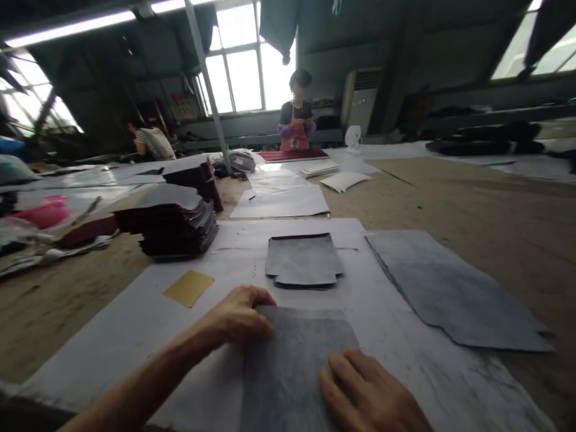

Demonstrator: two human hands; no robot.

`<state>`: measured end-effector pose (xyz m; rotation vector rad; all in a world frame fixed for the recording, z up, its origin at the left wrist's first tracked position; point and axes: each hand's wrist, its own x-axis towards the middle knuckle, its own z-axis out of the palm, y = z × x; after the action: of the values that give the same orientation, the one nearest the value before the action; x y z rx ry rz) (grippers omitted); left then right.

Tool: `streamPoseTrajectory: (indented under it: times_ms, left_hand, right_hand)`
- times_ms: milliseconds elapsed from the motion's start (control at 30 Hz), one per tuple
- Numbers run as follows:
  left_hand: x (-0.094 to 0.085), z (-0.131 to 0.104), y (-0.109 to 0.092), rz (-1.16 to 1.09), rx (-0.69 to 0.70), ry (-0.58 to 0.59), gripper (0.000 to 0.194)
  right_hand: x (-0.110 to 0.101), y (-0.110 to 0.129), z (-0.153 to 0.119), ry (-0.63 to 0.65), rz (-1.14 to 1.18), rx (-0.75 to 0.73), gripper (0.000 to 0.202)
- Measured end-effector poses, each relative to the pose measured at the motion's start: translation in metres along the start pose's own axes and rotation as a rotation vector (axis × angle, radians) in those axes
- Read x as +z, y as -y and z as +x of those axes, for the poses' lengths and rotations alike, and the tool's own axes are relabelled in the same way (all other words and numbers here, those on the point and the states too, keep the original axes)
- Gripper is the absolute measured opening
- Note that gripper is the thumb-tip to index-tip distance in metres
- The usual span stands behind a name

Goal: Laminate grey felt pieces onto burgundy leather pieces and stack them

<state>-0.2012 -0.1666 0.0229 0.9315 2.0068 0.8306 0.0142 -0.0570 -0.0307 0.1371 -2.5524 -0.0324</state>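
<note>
A grey sheet of material (292,366), thin and straight-edged, lies in front of me on white paper. My left hand (245,315) pinches its far left corner, thumb above and fingers at the edge. On the sheet's right side, my right hand (366,387) presses down with bent fingers held together; its thumb is hard to see. Just beyond lies a smaller stack of grey pieces (303,261) with notched near corners and a dark red far edge. To the left of it is a yellow card (189,288).
At left stands a tall stack of dark red and grey pieces (173,222). Larger grey sheets (454,288) lie at right. White sheets (281,201), a pole (209,84) and a small white fan (353,138) are farther back. One person (296,117) stands across the table; another (153,143) is at far left.
</note>
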Motion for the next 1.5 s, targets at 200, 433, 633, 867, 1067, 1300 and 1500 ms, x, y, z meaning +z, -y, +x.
streamPoseTrajectory:
  times_ms: [200,433,633,867,1067,1300,1500]
  left_hand:
    - [0.007,0.021,-0.041,0.346,0.135,0.074,0.022]
    - [0.053,0.035,-0.048,0.423,0.373,-0.047,0.021]
    - [0.071,0.028,-0.025,0.426,0.613,-0.277,0.023]
    - [0.074,0.027,-0.020,0.604,0.925,-0.384,0.026]
    - [0.073,0.026,-0.014,0.667,1.002,-0.350,0.029]
    - [0.073,0.029,-0.014,0.695,1.028,-0.303,0.030]
    - [0.072,0.029,-0.015,0.708,1.085,-0.285,0.029]
  right_hand:
    - [-0.001,0.017,0.004,-0.087,-0.157,0.026,0.029]
    - [0.015,0.023,0.006,-0.307,-0.236,0.086,0.029]
    - [-0.009,-0.001,-0.002,-0.155,0.179,0.238,0.029]
    - [-0.026,-0.039,-0.001,-0.005,0.065,0.262,0.034]
    - [-0.018,-0.041,-0.002,0.054,0.064,0.242,0.036]
    - [-0.018,-0.045,-0.002,0.109,0.105,0.272,0.035]
    - [-0.018,-0.048,-0.005,0.108,0.175,0.282,0.037]
